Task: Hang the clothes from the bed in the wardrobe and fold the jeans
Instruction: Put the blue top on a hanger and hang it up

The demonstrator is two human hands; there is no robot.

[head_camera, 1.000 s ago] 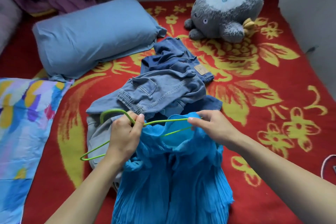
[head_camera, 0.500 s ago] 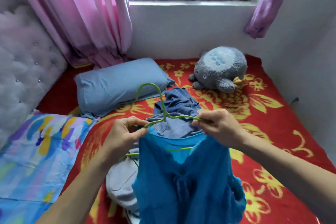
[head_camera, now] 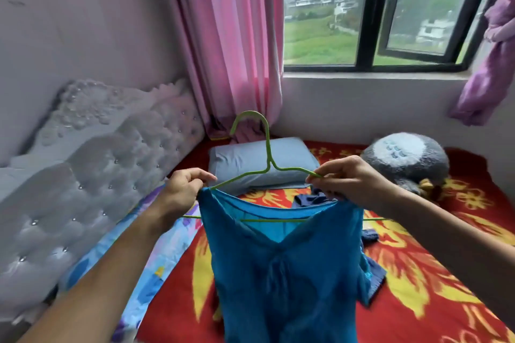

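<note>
Front and centre, the blue top (head_camera: 287,273) hangs in the air above the bed (head_camera: 418,301), both shoulders threaded onto a green wire hanger (head_camera: 267,147) held with its hook pointing up. The hanger's bottom bar shows through the V neckline and sticks out past the cloth on either side. The left hand (head_camera: 181,195) pinches the top's shoulder against the sloping wire, its grip clamped on cloth and wire together. The right hand (head_camera: 351,184) has its grip closed the same way at the other end, fingers curled round the wire where the second shoulder sits.

Behind and below the top, dark blue denim (head_camera: 313,199) lies crumpled on the bed. It is probably the jeans, though the top hides most of it.

Further back, a grey-blue pillow (head_camera: 237,161) rests near the padded headboard (head_camera: 97,175), and a grey plush toy (head_camera: 404,159) sits at the far right by the wall. A multicoloured sheet (head_camera: 156,267) runs along the bed's left edge. A pink curtain (head_camera: 231,50) hangs in the corner beside a dark-framed window (head_camera: 365,8), with a purple curtain (head_camera: 496,64) bunched at the right.
</note>
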